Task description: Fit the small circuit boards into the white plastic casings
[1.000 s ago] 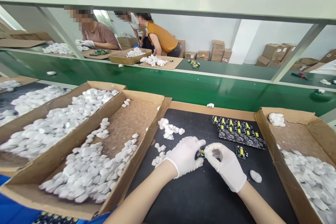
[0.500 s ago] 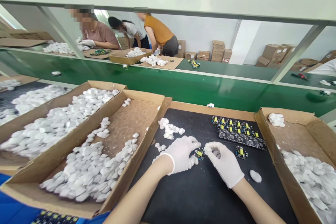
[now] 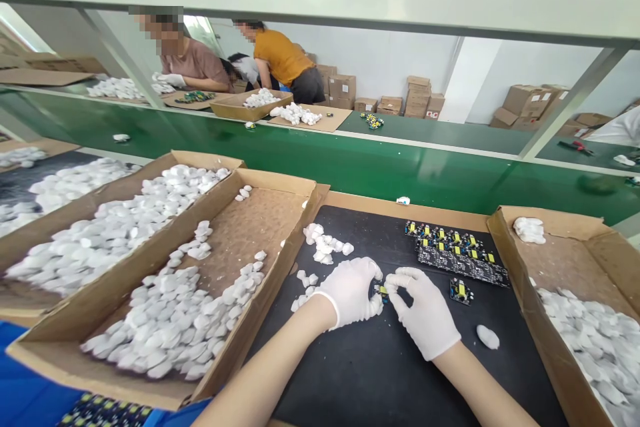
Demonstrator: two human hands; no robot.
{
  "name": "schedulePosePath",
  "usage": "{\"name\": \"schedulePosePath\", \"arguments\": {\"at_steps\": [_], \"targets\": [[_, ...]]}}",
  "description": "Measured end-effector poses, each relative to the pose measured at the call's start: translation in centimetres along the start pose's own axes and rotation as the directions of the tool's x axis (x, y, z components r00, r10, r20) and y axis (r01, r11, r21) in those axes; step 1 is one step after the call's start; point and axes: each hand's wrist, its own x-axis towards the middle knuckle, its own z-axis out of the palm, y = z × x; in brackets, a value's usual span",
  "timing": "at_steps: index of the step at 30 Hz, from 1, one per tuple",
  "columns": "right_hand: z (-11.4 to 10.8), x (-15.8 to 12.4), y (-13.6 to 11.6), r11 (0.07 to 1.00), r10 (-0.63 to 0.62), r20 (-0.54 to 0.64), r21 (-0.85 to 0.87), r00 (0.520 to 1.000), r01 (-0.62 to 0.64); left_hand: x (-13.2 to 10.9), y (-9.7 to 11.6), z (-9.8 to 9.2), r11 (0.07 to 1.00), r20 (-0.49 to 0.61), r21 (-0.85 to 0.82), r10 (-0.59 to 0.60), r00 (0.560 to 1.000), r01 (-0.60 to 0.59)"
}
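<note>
Both hands wear white gloves and meet over the black work mat [image 3: 350, 373]. My left hand [image 3: 351, 291] curls its thumb and fingers around a small circuit board [image 3: 381, 291] with a yellow component; the fingers cover part of it. From the other side my right hand [image 3: 424, 312] comes close against the board, thumb and forefinger pinched into a ring. Whatever lies between those right fingertips is hidden. Left of my left hand lies a loose group of soft white lumps [image 3: 325, 245]. A single white oval lump [image 3: 487, 337] rests right of my right hand.
Rows of circuit boards [image 3: 453, 250] stand at the mat's back right, with one separate board [image 3: 461, 291] nearer. Cardboard trays of white lumps flank the mat, a left tray [image 3: 273, 197] and a right tray [image 3: 520, 293]. Beyond the green conveyor panel [image 3: 350, 160], co-workers are at another bench.
My right hand has moved left, bringing its fingertips to the circuit board. The left fingers have closed more around the board. In the background, two co-workers have shifted left.
</note>
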Motion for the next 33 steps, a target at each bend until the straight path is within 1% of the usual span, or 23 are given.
{"name": "schedulePosePath", "arguments": {"at_steps": [3, 6, 9, 12, 15, 17, 18, 20, 21, 22, 24, 25, 27, 29, 31, 33], "targets": [[0.1, 0.0, 0.0, 1.0, -0.013, 0.038, 0.008, 0.999, 0.012, 0.0, 0.0, 0.4, 0.999, -0.038, -0.033, -0.017, 0.999, 0.016], [0.1, -0.1, -0.1, 0.997, 0.016, 0.066, 0.076, 0.998, -0.02, 0.0, -0.1, 0.8, 0.997, -0.094, -0.077, -0.014, 0.995, 0.007], [-0.2, 0.0, 0.0, 0.973, 0.07, 0.092, 0.214, 0.993, -0.088, 0.1, -0.1, 0.9, 0.99, -0.179, -0.142, -0.001, 0.984, -0.025], [-0.6, 0.2, 0.1, 0.905, 0.137, 0.107, 0.391, 0.985, -0.169, 0.0, 0.2, 0.4, 0.968, -0.299, -0.224, 0.044, 0.953, -0.115], [-1.1, 0.2, -0.5, 0.809, 0.184, 0.116, 0.546, 0.976, -0.217, -0.5, 0.5, -0.4, 0.924, -0.419, -0.291, 0.112, 0.901, -0.25], [-1.5, 0.0, -1.5, 0.709, 0.187, 0.16, 0.661, 0.969, -0.246, -0.9, 0.7, -0.6, 0.891, -0.475, -0.321, 0.141, 0.868, -0.321], [-1.7, -0.1, -2.0, 0.633, 0.173, 0.211, 0.724, 0.962, -0.273, -1.1, 0.9, -0.7, 0.877, -0.495, -0.332, 0.152, 0.855, -0.348], [-2.0, -0.4, -3.1, 0.462, 0.101, 0.342, 0.815, 0.934, -0.349, -1.4, 1.1, -0.7, 0.848, -0.519, -0.348, 0.182, 0.835, -0.401], [-2.1, -0.5, -3.4, 0.397, 0.06, 0.395, 0.833, 0.917, -0.385, -1.5, 1.2, -0.7, 0.834, -0.532, -0.346, 0.202, 0.822, -0.429], [-2.1, -0.5, -3.7, 0.366, 0.034, 0.425, 0.837, 0.905, -0.407, -1.5, 1.3, -0.8, 0.825, -0.545, -0.332, 0.227, 0.807, -0.456], [-2.1, -0.6, -3.7, 0.394, 0.032, 0.424, 0.827, 0.905, -0.401, -1.5, 1.6, -0.8, 0.827, -0.567, -0.267, 0.281, 0.774, -0.495], [-2.1, -0.7, -3.6, 0.417, 0.041, 0.409, 0.822, 0.912, -0.388, -1.5, 1.7, -0.8, 0.839, -0.568, -0.226, 0.3, 0.766, -0.495], [-2.1, -0.7, -3.3, 0.481, 0.054, 0.38, 0.8, 0.923, -0.358, -1.4, 2.1, -0.8, 0.863, -0.546, -0.162, 0.326, 0.772, -0.479], [-2.1, -0.7, -3.2, 0.559, 0.068, 0.363, 0.758, 0.929, -0.337, -1.4, 2.5, -0.6, 0.865, -0.529, -0.146, 0.342, 0.777, -0.48], [-2.4, -0.7, -3.5, 0.632, 0.09, 0.349, 0.704, 0.933, -0.325, -1.3, 2.9, -0.4, 0.85, -0.537, -0.152, 0.357, 0.764, -0.504], [-2.8, -0.6, -3.9, 0.669, 0.079, 0.35, 0.675, 0.933, -0.31, -1.2, 3.2, -0.4, 0.837, -0.557, -0.166, 0.357, 0.75, -0.521]]}}
